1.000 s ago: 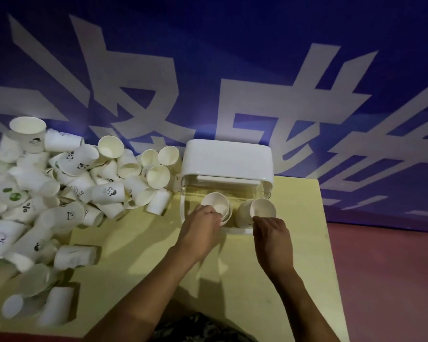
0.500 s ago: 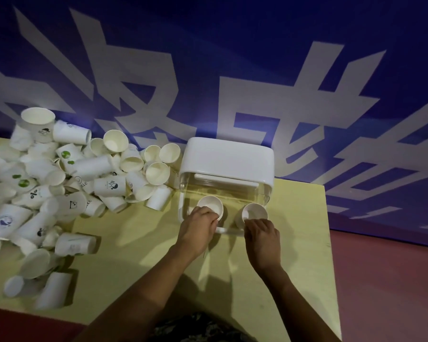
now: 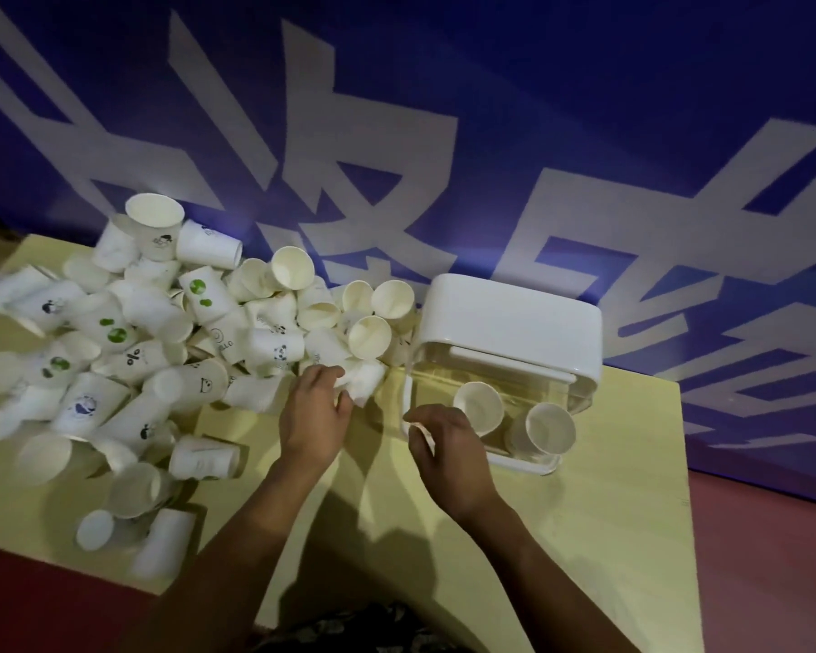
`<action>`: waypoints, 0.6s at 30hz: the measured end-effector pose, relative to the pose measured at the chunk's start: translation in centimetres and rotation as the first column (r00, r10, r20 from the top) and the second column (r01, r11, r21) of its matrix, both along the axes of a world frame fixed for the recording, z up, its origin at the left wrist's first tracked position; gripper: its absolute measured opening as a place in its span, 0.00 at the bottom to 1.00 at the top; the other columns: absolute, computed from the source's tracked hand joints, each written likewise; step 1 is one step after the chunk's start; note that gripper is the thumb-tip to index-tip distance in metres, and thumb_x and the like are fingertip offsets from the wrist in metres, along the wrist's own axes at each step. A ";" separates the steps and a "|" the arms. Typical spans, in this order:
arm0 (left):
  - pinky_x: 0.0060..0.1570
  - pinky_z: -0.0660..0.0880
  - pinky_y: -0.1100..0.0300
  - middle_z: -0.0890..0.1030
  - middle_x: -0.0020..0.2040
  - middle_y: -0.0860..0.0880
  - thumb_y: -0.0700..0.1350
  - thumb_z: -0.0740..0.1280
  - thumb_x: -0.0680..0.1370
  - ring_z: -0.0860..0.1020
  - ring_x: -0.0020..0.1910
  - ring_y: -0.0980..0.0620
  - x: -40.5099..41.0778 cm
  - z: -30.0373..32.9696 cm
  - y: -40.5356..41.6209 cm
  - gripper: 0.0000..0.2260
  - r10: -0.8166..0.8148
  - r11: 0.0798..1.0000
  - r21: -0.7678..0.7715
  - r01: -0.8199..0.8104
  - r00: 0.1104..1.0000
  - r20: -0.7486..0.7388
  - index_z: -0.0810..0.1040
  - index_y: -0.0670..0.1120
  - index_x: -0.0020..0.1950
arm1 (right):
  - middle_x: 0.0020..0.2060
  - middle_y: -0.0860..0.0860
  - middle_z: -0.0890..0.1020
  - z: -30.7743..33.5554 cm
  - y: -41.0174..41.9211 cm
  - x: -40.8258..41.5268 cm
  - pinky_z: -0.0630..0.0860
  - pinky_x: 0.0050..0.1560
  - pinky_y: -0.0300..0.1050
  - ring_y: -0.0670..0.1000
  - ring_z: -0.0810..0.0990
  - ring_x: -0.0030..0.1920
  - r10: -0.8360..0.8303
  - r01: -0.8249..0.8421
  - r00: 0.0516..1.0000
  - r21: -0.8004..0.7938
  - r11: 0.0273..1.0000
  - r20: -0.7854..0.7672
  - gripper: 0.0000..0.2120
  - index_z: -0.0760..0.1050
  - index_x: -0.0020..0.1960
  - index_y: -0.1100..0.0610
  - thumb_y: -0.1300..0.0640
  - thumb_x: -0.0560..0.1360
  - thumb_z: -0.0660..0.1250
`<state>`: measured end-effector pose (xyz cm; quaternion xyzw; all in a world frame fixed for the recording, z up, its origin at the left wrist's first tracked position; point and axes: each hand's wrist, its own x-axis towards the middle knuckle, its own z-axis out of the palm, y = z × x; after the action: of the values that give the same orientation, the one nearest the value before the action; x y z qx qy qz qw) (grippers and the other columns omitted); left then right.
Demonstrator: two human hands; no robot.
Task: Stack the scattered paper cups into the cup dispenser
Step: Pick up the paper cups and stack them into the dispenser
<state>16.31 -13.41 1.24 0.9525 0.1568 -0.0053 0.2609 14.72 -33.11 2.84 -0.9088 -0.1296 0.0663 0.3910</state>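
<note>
Reaching toward the pile, the left hand point(image 3: 313, 412) had its fingers curled on a cup point(image 3: 364, 385) lying on its side at the pile's near edge, centre of the frame. The right hand point(image 3: 446, 447) hung just beside the dispenser point(image 3: 509, 318), right of centre, fingers loosely bent and holding nothing I could make out. Two cups point(image 3: 479, 407) sat mouth-up in the dispenser's clear lower tray, side by side, not nested. Most cups point(image 3: 152, 351) sprawled across the left half of the yellow table point(image 3: 608, 534). To my eye, the grip wanted to be light on the rim so the paper would not crush, and the cup turned the same way as those in the tray before being slid straight into one.
</note>
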 end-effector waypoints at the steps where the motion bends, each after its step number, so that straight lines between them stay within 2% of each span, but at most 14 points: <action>1: 0.56 0.73 0.49 0.75 0.62 0.43 0.42 0.67 0.76 0.73 0.60 0.41 0.3 -0.3 1.2 0.16 -0.004 1.000 0.003 0.004 1.000 -0.024 0.76 0.43 0.64 | 0.55 0.51 0.82 -0.2 1.4 0.6 0.73 0.57 0.43 0.52 0.77 0.58 0.010 -0.011 0.999 -0.010 1.000 -0.042 0.10 0.80 0.57 0.55 0.60 0.77 0.64; 4: 0.55 0.74 0.47 0.71 0.63 0.42 0.44 0.69 0.75 0.71 0.61 0.40 1.3 -1.2 3.8 0.20 -0.042 0.999 0.015 0.043 0.996 -0.085 0.71 0.44 0.66 | 0.60 0.53 0.80 -1.2 5.0 2.8 0.67 0.59 0.40 0.54 0.76 0.60 0.005 -0.013 0.989 -0.052 0.999 -0.146 0.15 0.77 0.63 0.57 0.60 0.77 0.64; 8: 0.55 0.74 0.47 0.64 0.71 0.43 0.47 0.69 0.75 0.69 0.63 0.40 3.1 -2.9 5.4 0.27 -0.116 0.993 0.014 0.120 0.975 -0.191 0.64 0.47 0.71 | 0.67 0.54 0.75 -2.7 8.8 5.7 0.70 0.63 0.45 0.56 0.76 0.63 -0.059 0.049 0.972 -0.052 0.997 -0.228 0.22 0.70 0.70 0.58 0.60 0.77 0.65; 10: 0.55 0.74 0.47 0.61 0.73 0.44 0.48 0.69 0.75 0.69 0.63 0.40 4.0 -3.6 5.8 0.29 -0.142 0.990 -0.006 0.144 0.966 -0.218 0.62 0.48 0.73 | 0.70 0.53 0.71 -3.4 10.3 6.9 0.70 0.66 0.47 0.54 0.73 0.66 -0.102 0.103 0.949 -0.014 0.995 -0.300 0.24 0.66 0.73 0.56 0.61 0.77 0.65; 13: 0.54 0.74 0.49 0.60 0.72 0.44 0.47 0.67 0.76 0.69 0.63 0.41 5.4 -4.2 6.6 0.26 -0.191 0.981 -0.006 0.194 0.959 -0.211 0.62 0.49 0.72 | 0.72 0.52 0.70 -4.6 12.0 8.2 0.70 0.68 0.48 0.52 0.72 0.68 -0.160 0.225 0.887 0.102 0.969 -0.433 0.28 0.64 0.75 0.54 0.66 0.77 0.63; 16: 0.54 0.75 0.50 0.61 0.71 0.45 0.45 0.65 0.78 0.71 0.62 0.42 6.6 -4.3 7.8 0.22 -0.214 0.977 -0.030 0.213 0.958 -0.189 0.65 0.48 0.71 | 0.69 0.53 0.73 -5.5 12.9 8.8 0.68 0.63 0.36 0.47 0.72 0.66 -0.237 0.301 0.857 0.072 0.951 -0.458 0.29 0.66 0.73 0.55 0.70 0.75 0.60; 18: 0.58 0.74 0.52 0.63 0.70 0.45 0.44 0.63 0.79 0.72 0.62 0.44 7.1 -4.2 8.7 0.21 -0.222 0.975 -0.038 0.219 0.962 -0.160 0.66 0.47 0.72 | 0.65 0.53 0.77 -5.9 13.4 8.9 0.65 0.60 0.32 0.49 0.74 0.64 -0.330 0.374 0.846 0.025 0.927 -0.419 0.27 0.70 0.70 0.56 0.71 0.73 0.60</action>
<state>23.36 -4.74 -2.95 0.9577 0.0704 -0.1138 0.2546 23.60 -19.71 -3.05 -0.8611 0.1205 0.1743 0.4622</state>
